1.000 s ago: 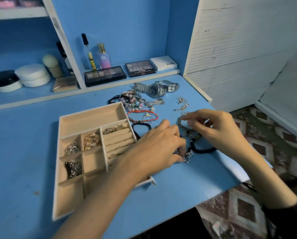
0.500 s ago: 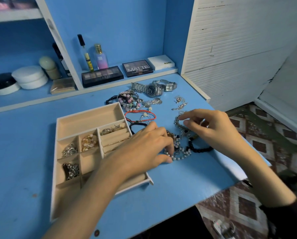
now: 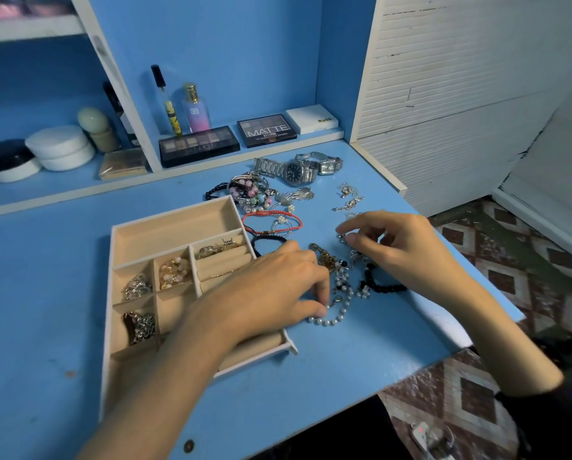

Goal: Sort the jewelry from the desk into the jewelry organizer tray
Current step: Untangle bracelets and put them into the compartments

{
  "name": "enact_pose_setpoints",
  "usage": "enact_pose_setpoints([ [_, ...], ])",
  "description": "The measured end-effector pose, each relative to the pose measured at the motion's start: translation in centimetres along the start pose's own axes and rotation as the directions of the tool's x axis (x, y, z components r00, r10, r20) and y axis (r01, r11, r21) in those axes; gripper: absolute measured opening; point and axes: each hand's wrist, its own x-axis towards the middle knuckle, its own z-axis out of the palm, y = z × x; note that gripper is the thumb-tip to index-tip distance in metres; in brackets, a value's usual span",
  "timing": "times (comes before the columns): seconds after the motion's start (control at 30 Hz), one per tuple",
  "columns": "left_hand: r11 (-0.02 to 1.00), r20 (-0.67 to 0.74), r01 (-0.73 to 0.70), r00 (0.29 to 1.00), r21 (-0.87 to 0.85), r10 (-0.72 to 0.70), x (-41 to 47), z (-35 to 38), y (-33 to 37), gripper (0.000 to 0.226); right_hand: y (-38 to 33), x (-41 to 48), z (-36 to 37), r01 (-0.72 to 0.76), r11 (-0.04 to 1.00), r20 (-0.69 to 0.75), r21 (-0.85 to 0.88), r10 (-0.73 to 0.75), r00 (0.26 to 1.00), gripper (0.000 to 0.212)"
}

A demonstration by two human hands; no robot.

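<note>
A beige jewelry organizer tray (image 3: 175, 224) lies on the blue desk (image 3: 45, 293), with rings and small pieces in several compartments. My left hand (image 3: 271, 287) reaches across the tray's right side and pinches a pearl bead strand (image 3: 332, 318) lying in a tangle just right of the tray. My right hand (image 3: 400, 247) hovers over the same tangle and pinches a silver chain (image 3: 341, 235). A black bead bracelet (image 3: 382, 287) and a gold piece (image 3: 326, 258) lie between my hands. A red cord bracelet (image 3: 271, 222) and watches (image 3: 296, 169) lie further back.
Eyeshadow palettes (image 3: 198, 146), perfume bottles (image 3: 196, 109) and cream jars (image 3: 60, 147) stand on the low shelf behind. A white slatted panel (image 3: 443, 94) rises at the right. The desk's edge runs diagonally under my right forearm, with patterned floor below.
My left hand has drawn back toward me, dragging the pearl strand out of the tangle. My right hand has stayed over the silver chain.
</note>
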Motion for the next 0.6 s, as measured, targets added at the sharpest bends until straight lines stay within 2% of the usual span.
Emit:
enact_pose_setpoints([
  [0.23, 1.0, -0.056, 0.022, 0.998, 0.001, -0.022, 0.0, 0.4, -0.2, 0.014, 0.0, -0.1, 0.2, 0.002, 1.0, 0.015, 0.021, -0.002, 1.0, 0.012],
  [0.37, 0.973, -0.164, 0.031, 0.984, -0.227, -0.069, -0.3, -0.5, -0.1, 0.01, 0.2, -0.1, 0.1, 0.013, 1.0, 0.016, 0.005, -0.013, 1.0, 0.013],
  [0.47, 0.907, -0.28, 0.008, 0.95, -0.42, -0.138, -0.4, -1.3, 0.1, 0.004, 0.5, 0.0, -0.1, 0.023, 1.0, 0.039, -0.014, -0.023, 0.999, 0.016],
  [0.6, 0.802, -0.374, -0.062, 0.904, -0.595, -0.208, -0.7, -2.5, 0.5, 0.013, 0.8, 0.2, -0.3, 0.056, 0.995, 0.093, -0.081, -0.048, 0.994, 0.017],
])
